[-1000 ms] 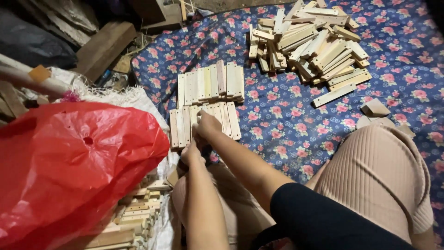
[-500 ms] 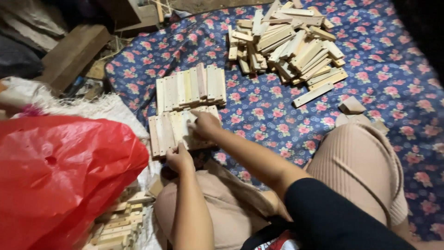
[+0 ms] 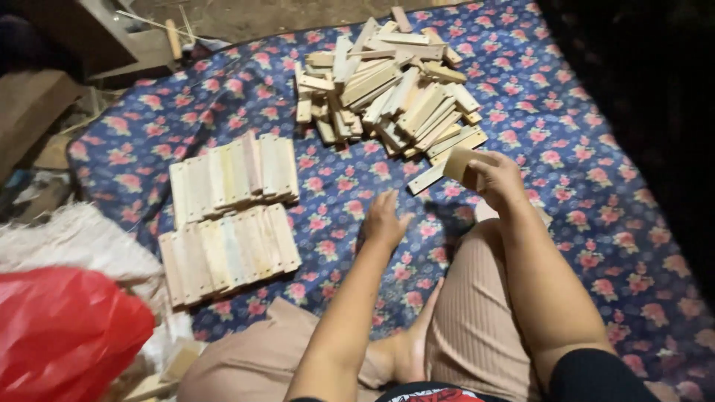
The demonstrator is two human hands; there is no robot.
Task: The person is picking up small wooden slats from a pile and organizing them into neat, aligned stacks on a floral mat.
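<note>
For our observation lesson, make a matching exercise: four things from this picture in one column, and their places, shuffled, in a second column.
Things:
1. Loose heap of pale wooden slats
2. Two neat rows of wooden slats
3. Crumpled red plastic bag
4. Small tan wooden block

Places:
A. Bottom left corner
B. In the right hand
C. Far end of the blue flowered cloth
D. Left of the left hand

Pairs: 1-C, 2-D, 3-A, 4-B
</note>
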